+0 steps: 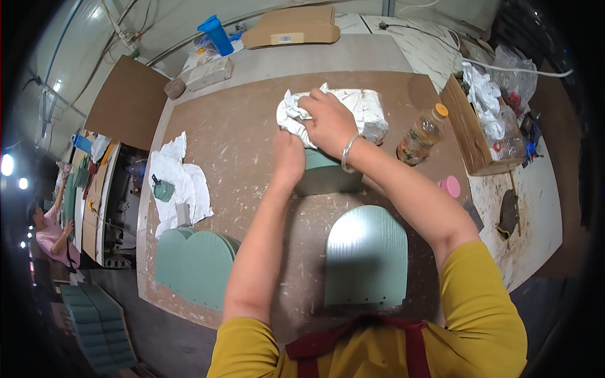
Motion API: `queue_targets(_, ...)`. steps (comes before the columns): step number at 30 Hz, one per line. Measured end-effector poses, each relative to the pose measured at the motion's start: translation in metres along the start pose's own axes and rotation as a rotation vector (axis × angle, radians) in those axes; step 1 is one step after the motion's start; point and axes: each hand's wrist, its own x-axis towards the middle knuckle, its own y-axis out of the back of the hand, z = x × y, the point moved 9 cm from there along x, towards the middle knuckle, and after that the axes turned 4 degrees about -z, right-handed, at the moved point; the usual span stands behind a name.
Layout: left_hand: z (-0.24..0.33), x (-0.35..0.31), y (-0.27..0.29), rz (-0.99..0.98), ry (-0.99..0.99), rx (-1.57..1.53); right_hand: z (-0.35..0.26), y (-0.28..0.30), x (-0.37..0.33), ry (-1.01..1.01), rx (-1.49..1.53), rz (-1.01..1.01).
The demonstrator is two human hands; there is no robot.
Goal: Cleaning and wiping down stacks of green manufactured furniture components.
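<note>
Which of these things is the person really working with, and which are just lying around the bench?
In use: right hand pressing a white rag; left hand on a green arched panel.

Lying about: oil bottle, pink lid, blue cup, cardboard box, stack of green panels.

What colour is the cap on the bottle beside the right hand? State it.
Orange-yellow, on the clear bottle of amber liquid; the head view shows it best.

Even, bright light on the worktable (pixel 252 126); soft shadows; fisheye bending and dark vignette at the rim.
</note>
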Motion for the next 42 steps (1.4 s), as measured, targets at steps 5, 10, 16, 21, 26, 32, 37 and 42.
queue_targets(5, 0.009, -0.005, -0.001, -0.038, 0.061, 0.387, 0.107, 0.003, -0.066, -0.234, 0.295, 0.181)
queue_targets(10, 0.010, -0.007, -0.002, -0.015, 0.081, 0.408, 0.125, 0.020, -0.083, -0.570, 0.489, 0.101)
queue_targets(16, -0.006, -0.003, 0.005, -0.064, 0.101, 0.158, 0.010, 0.004, -0.019, -0.015, 0.077, 0.049)
queue_targets(21, 0.014, -0.007, -0.005, -0.067, 0.108, 0.408, 0.061, 0.024, -0.053, -0.159, 0.288, 0.075)
queue_targets(26, -0.004, -0.010, 0.001, 0.002, 0.164, -0.051, -0.005, 0.003, -0.006, 0.102, -0.035, -0.075)
queue_targets(32, 0.005, -0.003, 0.003, -0.032, 0.101, 0.385, 0.097, 0.010, -0.049, -0.279, 0.439, 0.166)
queue_targets(37, -0.008, 0.003, -0.001, -0.018, 0.090, 0.358, 0.103, 0.020, -0.048, -0.470, 0.493, 0.005)
queue_targets(42, -0.022, 0.013, 0.000, -0.043, 0.090, 0.238, 0.017, 0.000, -0.006, 0.062, 0.071, 0.061)
